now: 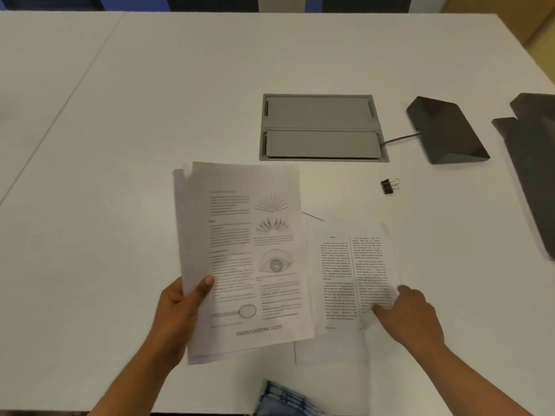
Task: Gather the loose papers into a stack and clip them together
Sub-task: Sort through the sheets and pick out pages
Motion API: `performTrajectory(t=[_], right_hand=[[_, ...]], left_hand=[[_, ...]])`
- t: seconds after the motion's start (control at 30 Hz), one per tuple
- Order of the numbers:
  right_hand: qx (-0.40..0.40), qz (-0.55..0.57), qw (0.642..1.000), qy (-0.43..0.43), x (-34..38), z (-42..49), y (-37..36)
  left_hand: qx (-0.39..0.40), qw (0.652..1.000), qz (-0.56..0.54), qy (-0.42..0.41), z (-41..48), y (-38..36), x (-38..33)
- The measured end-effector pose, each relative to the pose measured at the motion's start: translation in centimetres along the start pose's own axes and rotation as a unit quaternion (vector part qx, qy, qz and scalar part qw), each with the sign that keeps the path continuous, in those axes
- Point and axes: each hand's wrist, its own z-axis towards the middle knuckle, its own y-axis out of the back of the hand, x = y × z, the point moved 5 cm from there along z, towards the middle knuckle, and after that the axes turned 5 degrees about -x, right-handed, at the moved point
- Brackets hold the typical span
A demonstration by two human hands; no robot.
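A broad white table [150, 115] fills the view, a grey cable hatch [322, 127] set into it with a dark wedge-shaped device [446, 133] just beside. The left hand [177, 307] grips several sheets [240, 259] at their left edge, thumb on top. The right hand [411, 313] presses spread fingers on a two-column page [351, 265] lying flat; the binder clip [389, 185] lies apart, beyond it.

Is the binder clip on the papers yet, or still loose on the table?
Loose. The binder clip lies alone on the table, apart from both hands and every sheet.
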Motion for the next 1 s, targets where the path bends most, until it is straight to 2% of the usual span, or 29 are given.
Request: performTrajectory(t=[0.1, 0.2, 0.4, 0.77, 1.0], right_hand=[[0.049, -0.070, 0.994, -0.068, -1.5, -0.2, -2.0], [0.028, -0.091, 0.992, -0.082, -1.4, -0.2, -2.8], [0.055, 0.066, 0.989, -0.121, -1.7, 0.5, -3.5], [-0.004, 0.066, 0.995, -0.069, -1.7, -0.6, -3.7], [-0.013, 0.092, 0.993, -0.079, -1.1, -1.3, -4.7]], left_hand=[[-0.019, 1.000, 0.000, 0.002, 0.1, 2.2, 0.3], [-0.030, 1.000, 0.002, -0.001, 0.0, 3.5, 0.5], [-0.051, 0.998, -0.021, -0.001, -0.1, 3.6, 1.2], [-0.067, 0.997, -0.031, 0.017, 0.2, 2.9, 1.8], [-0.074, 0.997, -0.022, 0.022, 0.0, 2.9, 2.1]])
